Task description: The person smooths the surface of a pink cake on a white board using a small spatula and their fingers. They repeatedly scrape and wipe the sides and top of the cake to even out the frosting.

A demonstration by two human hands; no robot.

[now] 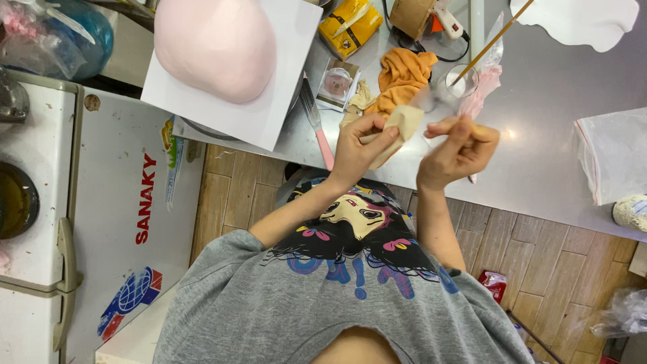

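My left hand (357, 145) is shut on a small beige flat piece (406, 121), pinched between thumb and fingers above the grey table's (539, 155) near edge. My right hand (459, 152) hovers just right of the piece with its fingers curled. It is motion-blurred, and I cannot tell whether it holds anything. Both hands are raised in front of my grey printed shirt. Just behind them stands a clear glass (461, 82) with a wooden stick (492, 42) leaning in it.
A pink dome (216, 47) rests on a white board (269, 114) at the back left. A pink-handled knife (318, 125), orange cloth (404, 74), yellow packet (350, 23), glue gun (446, 20) and plastic bag (617, 155) lie on the table. A white chest freezer (101, 202) stands left.
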